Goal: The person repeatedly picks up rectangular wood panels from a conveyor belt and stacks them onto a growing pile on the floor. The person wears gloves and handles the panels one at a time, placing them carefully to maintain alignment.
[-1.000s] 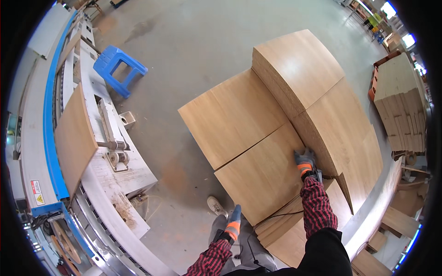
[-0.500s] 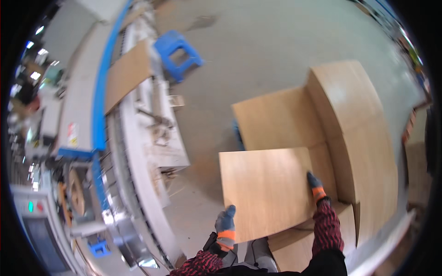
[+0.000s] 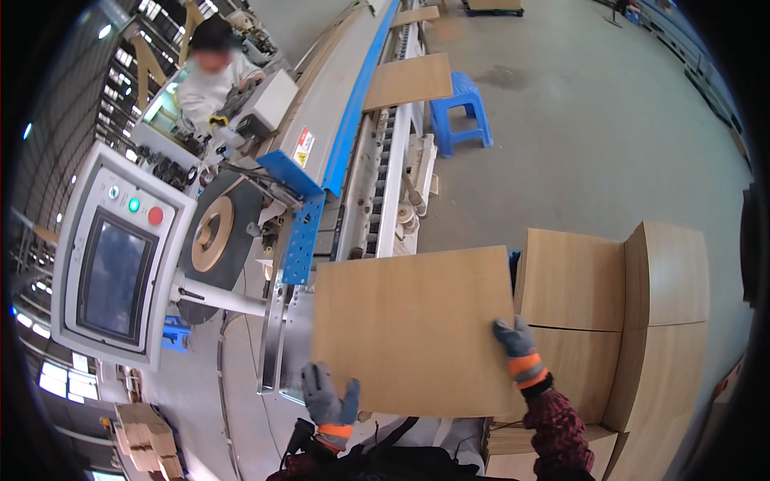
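Observation:
A flat light-brown wooden panel [image 3: 413, 333] is held level in front of me, between my two gloved hands. My left hand [image 3: 327, 397], in a grey glove with an orange cuff, grips its near left corner. On the right edge my right hand [image 3: 516, 341], gloved the same way, has its fingers on top; the part of its grip under the panel is hidden. The panel's far left corner overlaps the metal infeed end [image 3: 298, 333] of a long machine, and I cannot tell whether they touch.
Stacks of similar panels [image 3: 573, 276] stand at my right. The machine's roller track [image 3: 377, 180] runs away from me, bearing another panel [image 3: 411, 82]. A control box with a screen [image 3: 120, 268] is at left, a blue stool [image 3: 459, 112] beyond. Behind the machine is a person [image 3: 210, 84].
My view has swung left toward the machine. Between my hands, the panel has moved away from the stacks to the machine's near end. The control box and the other person now show fully.

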{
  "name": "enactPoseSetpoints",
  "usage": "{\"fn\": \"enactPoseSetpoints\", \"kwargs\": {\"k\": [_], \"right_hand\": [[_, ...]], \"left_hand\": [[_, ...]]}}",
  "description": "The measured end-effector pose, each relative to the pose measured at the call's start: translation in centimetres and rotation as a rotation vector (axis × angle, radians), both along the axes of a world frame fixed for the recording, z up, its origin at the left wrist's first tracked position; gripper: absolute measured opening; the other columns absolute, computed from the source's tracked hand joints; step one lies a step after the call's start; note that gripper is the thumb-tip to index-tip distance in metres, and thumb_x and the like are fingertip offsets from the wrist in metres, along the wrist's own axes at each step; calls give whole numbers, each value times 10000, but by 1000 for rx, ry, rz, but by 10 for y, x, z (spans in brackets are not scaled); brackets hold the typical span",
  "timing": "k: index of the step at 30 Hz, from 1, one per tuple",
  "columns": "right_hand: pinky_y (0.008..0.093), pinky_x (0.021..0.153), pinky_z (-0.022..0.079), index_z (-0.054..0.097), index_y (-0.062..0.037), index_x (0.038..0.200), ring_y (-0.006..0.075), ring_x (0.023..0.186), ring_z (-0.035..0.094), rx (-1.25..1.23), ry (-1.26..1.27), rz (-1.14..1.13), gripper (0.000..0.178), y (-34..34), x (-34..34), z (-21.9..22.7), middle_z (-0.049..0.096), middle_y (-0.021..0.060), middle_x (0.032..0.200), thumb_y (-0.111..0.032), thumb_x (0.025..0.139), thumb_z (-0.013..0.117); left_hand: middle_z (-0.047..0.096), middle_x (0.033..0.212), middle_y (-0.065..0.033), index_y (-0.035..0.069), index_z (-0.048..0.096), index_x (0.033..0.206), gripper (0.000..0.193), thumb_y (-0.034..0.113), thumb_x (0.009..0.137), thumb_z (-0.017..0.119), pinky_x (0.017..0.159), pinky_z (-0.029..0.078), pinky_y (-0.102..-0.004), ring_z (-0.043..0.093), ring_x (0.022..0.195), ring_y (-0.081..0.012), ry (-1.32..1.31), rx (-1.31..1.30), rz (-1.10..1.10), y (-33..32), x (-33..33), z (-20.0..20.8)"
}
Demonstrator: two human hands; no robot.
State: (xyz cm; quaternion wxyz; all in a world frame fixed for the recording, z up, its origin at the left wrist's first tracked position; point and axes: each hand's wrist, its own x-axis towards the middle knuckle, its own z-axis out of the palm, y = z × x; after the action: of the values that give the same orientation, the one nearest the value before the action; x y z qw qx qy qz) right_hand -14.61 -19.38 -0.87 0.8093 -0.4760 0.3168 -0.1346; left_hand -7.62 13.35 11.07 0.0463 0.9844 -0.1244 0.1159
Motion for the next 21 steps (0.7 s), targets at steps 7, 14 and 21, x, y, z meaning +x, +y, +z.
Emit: {"fn": "enactPoseSetpoints", "kwargs": {"k": [7,14,21], "right_hand": [[237,593,430,558,-2,873,70,673,502,-143,216,-104,182,83,89,11,581,16,780,-149,792,629],[249,600,445,562,-7,905,88,666,522,-190,226,-76,225,43,133,3,592,29,803,-198,805,628],[247,650,442,580,5,949,106,718,539,0,29,-46,262,-2,178,-13,602,36,831,-229,831,585]], "left_hand": [[302,1258,-304,-64,382,1177,748,506,719,539,963,248,-534,284,1154,-489,130,-9,-140,8,7,-38],[289,1252,-296,-64,357,1174,730,521,755,479,945,222,-573,247,1169,-494,109,-135,-166,-22,60,-50],[280,1294,-277,-42,341,1221,692,450,770,525,972,207,-574,249,1204,-474,63,-162,-168,-48,107,-65]]}}
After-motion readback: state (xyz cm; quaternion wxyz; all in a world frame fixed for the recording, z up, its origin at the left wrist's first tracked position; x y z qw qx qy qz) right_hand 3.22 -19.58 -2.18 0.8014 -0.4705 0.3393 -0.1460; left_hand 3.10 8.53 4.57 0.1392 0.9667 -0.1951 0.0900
